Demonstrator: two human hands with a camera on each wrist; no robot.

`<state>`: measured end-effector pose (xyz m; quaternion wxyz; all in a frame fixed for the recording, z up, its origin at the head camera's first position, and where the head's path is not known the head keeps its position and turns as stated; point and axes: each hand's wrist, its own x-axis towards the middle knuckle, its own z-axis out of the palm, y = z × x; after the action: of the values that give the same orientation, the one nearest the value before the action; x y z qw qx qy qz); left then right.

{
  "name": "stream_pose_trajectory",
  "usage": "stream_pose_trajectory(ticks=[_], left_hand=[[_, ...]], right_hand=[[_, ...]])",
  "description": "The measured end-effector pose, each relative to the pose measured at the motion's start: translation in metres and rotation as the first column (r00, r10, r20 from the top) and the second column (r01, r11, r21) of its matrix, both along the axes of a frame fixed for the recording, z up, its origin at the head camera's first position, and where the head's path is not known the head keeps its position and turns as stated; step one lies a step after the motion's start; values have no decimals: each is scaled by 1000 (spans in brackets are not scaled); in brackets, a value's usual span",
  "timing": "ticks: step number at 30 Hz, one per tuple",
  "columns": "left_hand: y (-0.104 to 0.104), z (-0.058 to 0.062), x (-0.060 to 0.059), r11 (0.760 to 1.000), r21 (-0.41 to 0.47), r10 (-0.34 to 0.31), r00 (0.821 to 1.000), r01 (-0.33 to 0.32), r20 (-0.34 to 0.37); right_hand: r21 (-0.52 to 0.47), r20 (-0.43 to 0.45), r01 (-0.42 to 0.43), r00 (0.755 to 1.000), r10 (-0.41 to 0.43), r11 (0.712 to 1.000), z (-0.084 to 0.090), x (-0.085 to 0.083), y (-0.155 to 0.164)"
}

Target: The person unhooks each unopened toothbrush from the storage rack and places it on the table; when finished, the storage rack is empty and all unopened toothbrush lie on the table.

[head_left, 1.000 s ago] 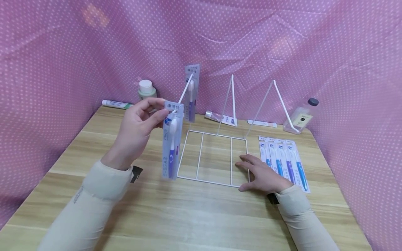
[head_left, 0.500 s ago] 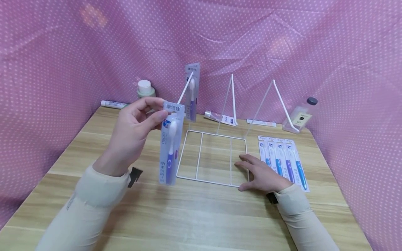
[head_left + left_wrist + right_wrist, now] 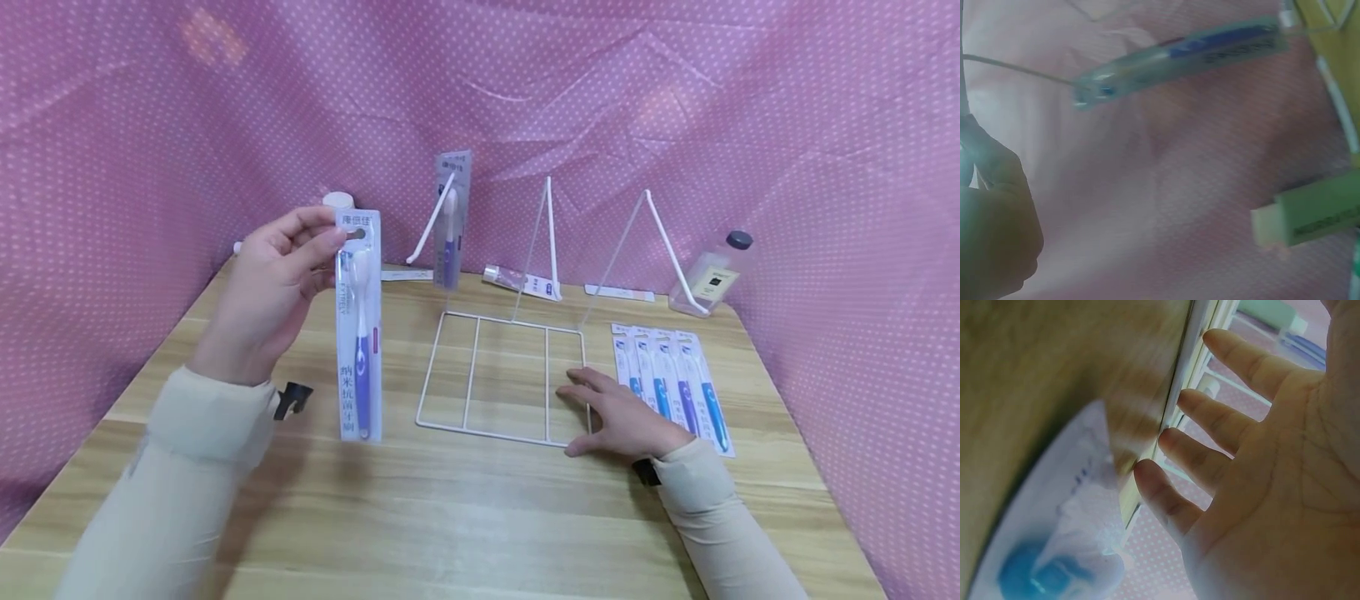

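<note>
Between thumb and fingers my left hand (image 3: 262, 292) pinches a packaged toothbrush (image 3: 362, 358) by the top of its card, near the hang hole. The pack has a purple handle and hangs upright, left of the white wire rack (image 3: 491, 433) and apart from its left hook. Another purple toothbrush pack (image 3: 453, 250) hangs toward the back of that hook; the left wrist view shows this hanging pack (image 3: 1179, 59) too. My right hand (image 3: 622, 417), fingers spread, rests at the right edge of the rack's base. In the right wrist view its fingertips (image 3: 1169, 440) lie along the wire.
Several packaged toothbrushes (image 3: 686, 392) lie in a row right of the rack. Behind it are a toothpaste tube (image 3: 517, 280), a flat white strip (image 3: 618, 292) and a black-capped bottle (image 3: 712, 279). A green bottle (image 3: 1319, 212) stands at the back left. The rack's other hooks (image 3: 553, 242) jut upward.
My left hand has moved left, carrying the toothbrush pack away from the front end of the left hook, which now shows free. My right hand has stayed on the rack's base.
</note>
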<state>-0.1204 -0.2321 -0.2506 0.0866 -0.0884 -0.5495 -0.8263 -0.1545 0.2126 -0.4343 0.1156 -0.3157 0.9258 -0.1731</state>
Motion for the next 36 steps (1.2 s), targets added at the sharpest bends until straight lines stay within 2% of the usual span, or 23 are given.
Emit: stream_pose_trajectory(ticks=[3, 6, 8, 10, 14, 18, 20, 26, 29, 32, 33, 36], left_hand=[[-3, -13, -18, 999, -52, 7, 997, -3, 74], [-5, -29, -36, 986, -164, 61, 986, -35, 155], [-7, -41, -48, 963, -265, 103, 971, -43, 215], [-9, -54, -60, 929, -368, 149, 952, -42, 267], [-13, -80, -83, 871, -492, 196, 921, -6, 336], [-15, -105, -103, 849, -528, 224, 900, 8, 374], [-16, -116, -112, 853, -522, 230, 893, 7, 388], [-19, -145, -132, 856, -516, 229, 882, 19, 412], [-20, -156, -139, 837, -547, 246, 876, 24, 415], [-19, -164, -146, 790, -612, 269, 870, 47, 414], [-19, -166, -147, 763, -644, 278, 871, 57, 406], [-17, -170, -150, 658, -750, 315, 880, 67, 355]], right_hand=[[1, 2, 3, 1000, -3, 1000, 0, 0, 0], [3, 1, 2, 1000, -2, 1000, 0, 0, 0], [5, 0, -1, 1000, 1, 1000, 0, 0, 0], [6, 1, -1, 1000, 1, 1000, 1, 0, 0], [5, 2, 1, 1000, -1, 1000, 2, 0, 0], [9, -3, 0, 1000, 0, 1000, 1, 0, 0], [12, -4, 0, 1000, 0, 1000, 1, 0, 0], [12, -2, 5, 1000, -5, 1000, 0, 1, -1], [12, -4, 8, 1000, -8, 1000, 0, 0, -1], [14, -2, 10, 1000, -10, 1000, 0, 0, 0], [15, 0, 11, 1000, -11, 1000, 0, -1, 0], [15, 10, 12, 1000, -12, 1000, 0, -1, -1]])
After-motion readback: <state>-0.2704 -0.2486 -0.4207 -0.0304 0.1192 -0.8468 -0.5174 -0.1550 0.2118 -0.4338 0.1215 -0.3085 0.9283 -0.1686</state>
